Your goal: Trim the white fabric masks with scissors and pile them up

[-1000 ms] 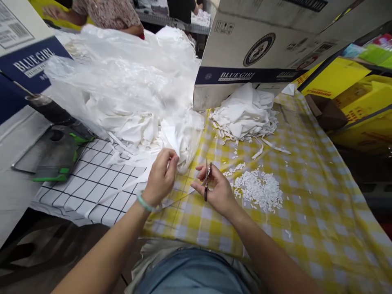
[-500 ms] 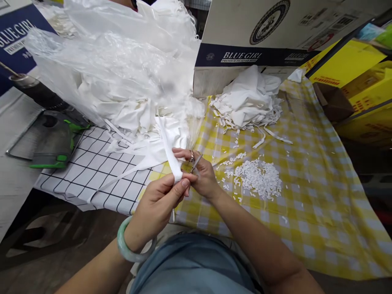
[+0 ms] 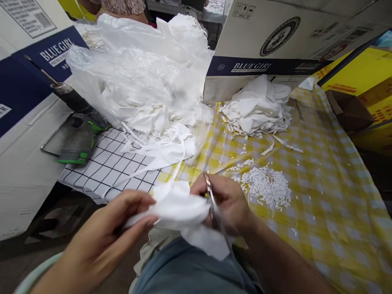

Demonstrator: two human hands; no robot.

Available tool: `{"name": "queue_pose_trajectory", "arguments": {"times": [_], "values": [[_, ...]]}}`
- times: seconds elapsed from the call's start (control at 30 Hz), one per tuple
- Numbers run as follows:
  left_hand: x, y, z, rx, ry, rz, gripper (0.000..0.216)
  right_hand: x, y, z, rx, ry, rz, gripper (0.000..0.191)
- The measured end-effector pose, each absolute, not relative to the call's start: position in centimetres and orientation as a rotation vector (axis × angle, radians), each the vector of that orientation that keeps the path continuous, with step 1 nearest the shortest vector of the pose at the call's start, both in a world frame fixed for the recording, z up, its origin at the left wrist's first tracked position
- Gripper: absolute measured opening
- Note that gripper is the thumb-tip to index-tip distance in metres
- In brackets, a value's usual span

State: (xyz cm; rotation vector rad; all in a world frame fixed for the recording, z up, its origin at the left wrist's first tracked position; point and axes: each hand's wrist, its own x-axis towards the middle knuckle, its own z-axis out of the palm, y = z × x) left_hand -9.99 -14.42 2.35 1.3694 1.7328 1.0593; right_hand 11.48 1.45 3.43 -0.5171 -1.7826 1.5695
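Close in front of me, a white fabric piece with a thin strap is spread between my hands, smeared by motion. My left hand pinches its left edge between thumb and fingers. In my right hand is a pair of metal scissors, its handle loop showing and the rest blurred. The right fingers also meet the fabric's right end; whether they grip it is hard to see. Just beyond lies a heap of white fabric pieces, partly under clear plastic. Small white clippings lie to the right.
A second white fabric pile sits before a Blue Girl carton. Left are a grey-green power drill and another carton. Yellow boxes stand at the right. Beyond the heap, part of another person shows.
My hands have come nearer and moved apart. The fabric, earlier a narrow folded band, is now spread wider between them. The view has shifted, showing more of the left carton.
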Motion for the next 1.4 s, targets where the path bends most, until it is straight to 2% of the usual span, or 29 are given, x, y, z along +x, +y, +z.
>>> {"name": "queue_pose_trajectory", "arguments": {"times": [0.13, 0.23, 0.37, 0.5, 0.67, 0.77, 0.9, 1.1, 1.23, 1.33, 1.4], "values": [[-8.5, -8.4, 0.7, 1.695, 1.700, 1.019, 0.009, 13.5, 3.2, 0.9, -1.006, -1.623, 1.946, 0.026], [-8.1, -7.4, 0.4, 1.821, 1.524, 0.883, 0.014, 13.9, 4.5, -0.2, -1.116, -1.408, 2.088, 0.035], [-7.6, -7.8, 2.2, 1.731, 1.266, 0.764, 0.020, 12.8, 5.4, -0.9, -1.091, -1.212, 2.092, 0.037], [-5.6, -6.5, 3.7, 1.711, 1.139, 0.986, 0.020, 10.4, 4.7, -2.2, -0.988, -1.140, 2.135, 0.036], [-2.6, -3.7, 2.3, 1.337, 1.006, 1.290, 0.026, 9.4, 2.7, -4.2, -0.851, -1.052, 2.206, 0.035], [-1.6, -2.7, 0.9, 1.095, 0.903, 1.311, 0.027, 10.7, 2.7, -5.1, -0.932, -1.044, 2.142, 0.038], [-0.8, -2.1, 0.0, 1.066, 0.847, 1.293, 0.023, 12.2, 3.1, -6.0, -1.036, -1.015, 2.050, 0.042], [0.6, -1.5, -1.1, 1.045, 1.019, 1.305, 0.026, 13.4, 1.9, -6.0, -1.079, -1.190, 2.001, 0.045], [1.1, -1.7, -1.8, 1.119, 1.145, 1.311, 0.026, 16.7, 1.3, -3.8, -1.323, -1.570, 1.628, 0.038], [1.4, -2.0, -2.1, 1.266, 1.162, 1.296, 0.025, 19.0, 0.9, -2.1, -1.340, -1.983, 1.270, 0.042], [1.8, -2.2, -2.3, 1.334, 1.154, 1.288, 0.024, 19.7, 0.5, -1.5, -1.317, -2.130, 1.160, 0.047]]}}
